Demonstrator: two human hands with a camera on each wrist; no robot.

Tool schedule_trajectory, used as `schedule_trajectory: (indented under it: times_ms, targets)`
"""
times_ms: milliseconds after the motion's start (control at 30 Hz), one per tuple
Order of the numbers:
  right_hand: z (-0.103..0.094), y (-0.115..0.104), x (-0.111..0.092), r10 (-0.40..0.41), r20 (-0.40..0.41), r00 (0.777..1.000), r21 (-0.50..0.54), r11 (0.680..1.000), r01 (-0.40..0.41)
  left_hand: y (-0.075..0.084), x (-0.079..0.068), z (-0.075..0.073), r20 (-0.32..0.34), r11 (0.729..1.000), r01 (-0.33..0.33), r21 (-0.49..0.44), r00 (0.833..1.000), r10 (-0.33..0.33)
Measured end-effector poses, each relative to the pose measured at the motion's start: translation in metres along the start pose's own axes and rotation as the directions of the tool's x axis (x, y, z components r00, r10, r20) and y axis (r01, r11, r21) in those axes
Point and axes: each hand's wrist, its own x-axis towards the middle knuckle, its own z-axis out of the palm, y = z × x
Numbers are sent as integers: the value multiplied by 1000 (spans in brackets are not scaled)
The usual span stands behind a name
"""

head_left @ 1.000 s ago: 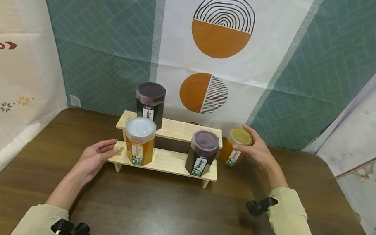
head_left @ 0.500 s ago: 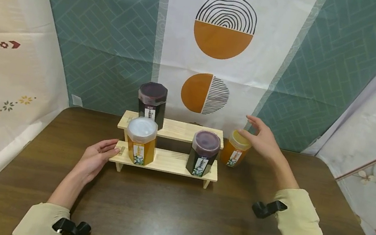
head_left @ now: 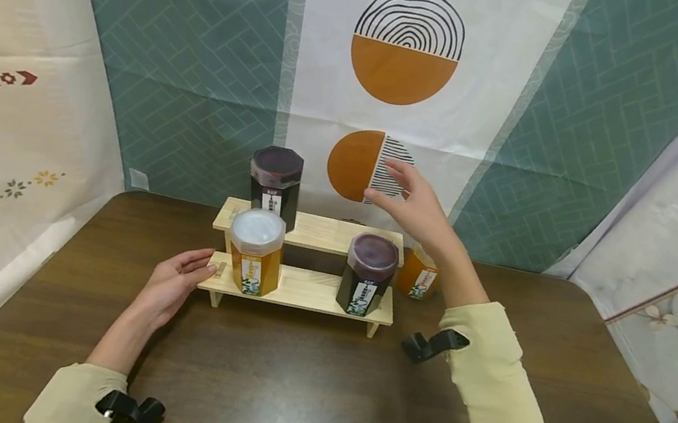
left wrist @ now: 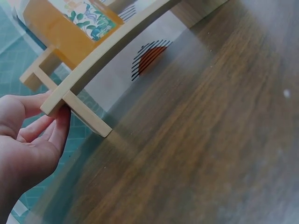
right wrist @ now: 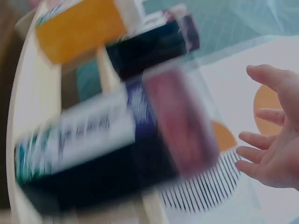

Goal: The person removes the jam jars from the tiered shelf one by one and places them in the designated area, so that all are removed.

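Observation:
My left hand (head_left: 167,289) grips the left end of a two-step wooden shelf (head_left: 306,290); in the left wrist view, the thumb and curled fingers hold the end of its lower board (left wrist: 88,70). An amber jar with a whitish lid (head_left: 255,250) and a dark jar with a purple lid (head_left: 367,277) stand on the lower step. Another dark jar (head_left: 275,185) stands on the upper step at left. With fingers spread and holding nothing, my right hand (head_left: 415,213) hovers above the upper step's right part. Behind its wrist, an amber jar (head_left: 418,274) is partly hidden.
The shelf stands near the back of a brown wooden table (head_left: 279,397). A green and white patterned cloth (head_left: 201,66) hangs close behind it. Light cloths hang at both sides. Black wrist cameras jut out below each sleeve.
My right hand has let go of the yellow-lidded amber jar right of the shelf. It has lifted and swung left over the upper step. The left hand keeps its hold.

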Motion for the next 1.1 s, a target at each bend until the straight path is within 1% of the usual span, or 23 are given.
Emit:
schedule_trajectory:
  times_ms: [167, 333, 433, 567, 633, 800, 900, 1100]
  targets:
    - [25, -20, 16, 4, 34, 999, 108, 994, -7, 0, 0, 0, -2, 1000, 3, -3, 1000, -3]
    - [54, -34, 30, 40, 57, 998, 199, 979, -50, 0, -1, 1, -1, 1000, 3, -10, 1000, -3]
    - [70, -36, 37, 72, 66, 995, 267, 960, -88, 0, 0, 2, 0, 1000, 1, -6, 1000, -1]
    - [88, -36, 43, 127, 69, 990, 357, 923, -143, 0, 0, 4, -2, 1000, 4, 2, 1000, -4]
    - [95, -37, 46, 142, 70, 987, 391, 906, -158, 0, 1, 5, -2, 1000, 4, 2, 1000, -4]
    - [109, -40, 53, 150, 72, 986, 432, 887, -166, -1, 2, 6, 4, 1000, -4, -5, 1000, 4]
    - [115, -41, 57, 154, 73, 985, 429, 887, -170, -1, 2, 6, -1, 1000, -1, -7, 1000, 1]
    - [121, -41, 64, 140, 66, 988, 372, 915, -154, -2, 1, 2, -13, 1000, 1, -28, 1000, -1]
